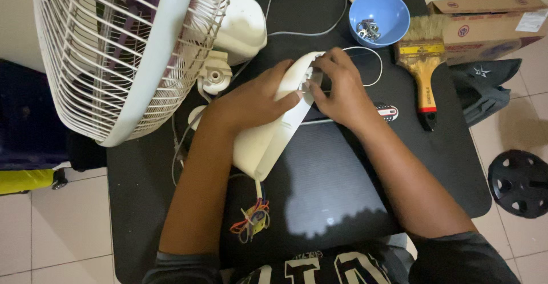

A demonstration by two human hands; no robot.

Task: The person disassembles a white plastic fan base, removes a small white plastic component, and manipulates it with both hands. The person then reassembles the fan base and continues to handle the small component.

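My left hand [257, 98] grips a white plastic fan housing piece [268, 141] that lies tilted on the black table [342, 170]. My right hand [339, 87] pinches at the upper end of the same piece, fingers curled around its edge. Coloured wires [251, 220] hang out of the housing's lower end. A thin white cable [374, 61] loops out from behind my right hand. The white fan [123, 50] with its wire grille stands at the upper left, its motor casing [242, 24] just beyond my left hand.
A blue bowl [379, 11] holding metal screws sits at the back. A wide paintbrush [421, 70] with a yellow handle lies at the right. A cardboard box [491, 24], a dark cloth [482, 87] and a black round part [519, 184] lie beyond the table's right edge.
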